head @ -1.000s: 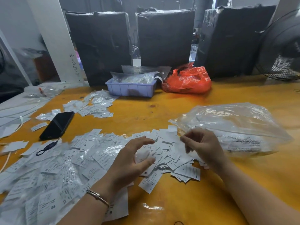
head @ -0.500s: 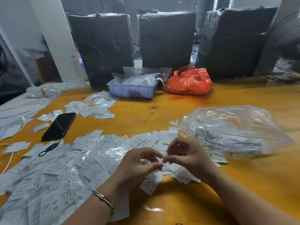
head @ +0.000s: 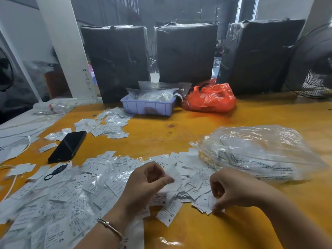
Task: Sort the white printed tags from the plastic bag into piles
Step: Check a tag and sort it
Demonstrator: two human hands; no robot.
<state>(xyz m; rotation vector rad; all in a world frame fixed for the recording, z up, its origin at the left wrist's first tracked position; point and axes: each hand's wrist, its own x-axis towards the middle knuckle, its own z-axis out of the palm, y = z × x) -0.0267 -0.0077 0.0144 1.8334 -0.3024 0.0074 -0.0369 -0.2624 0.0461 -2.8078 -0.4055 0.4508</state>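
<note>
My left hand (head: 149,184) is curled above the spread of white printed tags (head: 100,178), thumb pressed to forefinger on one blurred tag (head: 175,174) lifted clear of the rest. My right hand (head: 231,187) is curled too, its fingertips (head: 216,209) down on the near edge of a small heap of tags (head: 201,200) that lies on the wooden table (head: 206,230); I cannot tell whether it has pinched a tag or is only pressing on the heap. Taking the clear plastic bag (head: 258,151) as the mark: it lies on its side just beyond my right hand, crumpled, with printed tags showing through its skin, and the loose tags start at its mouth and run away from it leftward in a broad litter, many still in little clear sleeves, marked XS, M, L and XL. One tag marked S (head: 168,212) sits at the near edge of that litter, between my two hands. Farther left of the bag lies a black phone (head: 68,145), face up, with a separate cluster of tags (head: 106,125) beyond it. Behind the bag, toward the far side of the table, stand a lilac tray (head: 147,106) stuffed with clear packets and an orange bag (head: 210,97) just beside it. A thin bracelet (head: 109,226) circles my left wrist.
</note>
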